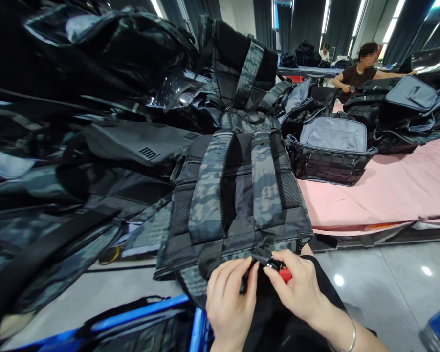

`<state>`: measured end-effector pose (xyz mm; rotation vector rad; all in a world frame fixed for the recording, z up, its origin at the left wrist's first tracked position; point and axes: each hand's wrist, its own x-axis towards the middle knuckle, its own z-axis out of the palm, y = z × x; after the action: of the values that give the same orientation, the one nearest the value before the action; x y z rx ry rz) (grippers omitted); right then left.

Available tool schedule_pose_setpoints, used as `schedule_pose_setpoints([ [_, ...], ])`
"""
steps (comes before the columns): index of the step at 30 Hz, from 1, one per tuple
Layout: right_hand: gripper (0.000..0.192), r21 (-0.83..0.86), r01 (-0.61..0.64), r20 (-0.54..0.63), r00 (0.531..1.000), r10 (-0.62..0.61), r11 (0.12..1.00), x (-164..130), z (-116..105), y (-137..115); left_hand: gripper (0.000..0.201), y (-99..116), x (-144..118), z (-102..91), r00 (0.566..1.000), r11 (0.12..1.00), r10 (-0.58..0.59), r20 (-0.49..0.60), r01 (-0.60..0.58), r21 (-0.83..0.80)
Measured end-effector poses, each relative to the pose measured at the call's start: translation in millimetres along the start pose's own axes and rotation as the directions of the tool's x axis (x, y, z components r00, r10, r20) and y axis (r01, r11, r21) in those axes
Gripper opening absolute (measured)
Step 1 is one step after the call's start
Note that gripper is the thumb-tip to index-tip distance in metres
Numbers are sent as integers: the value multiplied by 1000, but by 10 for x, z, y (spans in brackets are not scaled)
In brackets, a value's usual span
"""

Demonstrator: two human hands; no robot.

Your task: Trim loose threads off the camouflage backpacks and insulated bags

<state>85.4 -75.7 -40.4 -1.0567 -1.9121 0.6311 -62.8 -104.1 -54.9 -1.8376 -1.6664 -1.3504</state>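
Both hands are working at the near edge of the camouflage backpack (234, 195), lying straps-up. Left hand (227, 298) is pinching a strap end taut; right hand (297, 288) is clamped on red-handled snips (278, 269), steadying the cut.

Both hands, left hand (228, 300) and right hand (297, 288), are bare; 1 thin silver bangle (352, 337) circles the right wrist.
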Motion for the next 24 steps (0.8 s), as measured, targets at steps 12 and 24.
schedule_pose_setpoints([
  [12,10,31,-87,25,996,87,996,73,-104,-44,22,-30,-33,44,998,998,56,-35,-55,33],
  [24,22,199,-242,-121,955,269,950,-132,-337,606,32,-547,-594,-407,890,893,-415,-190,439,103],
])
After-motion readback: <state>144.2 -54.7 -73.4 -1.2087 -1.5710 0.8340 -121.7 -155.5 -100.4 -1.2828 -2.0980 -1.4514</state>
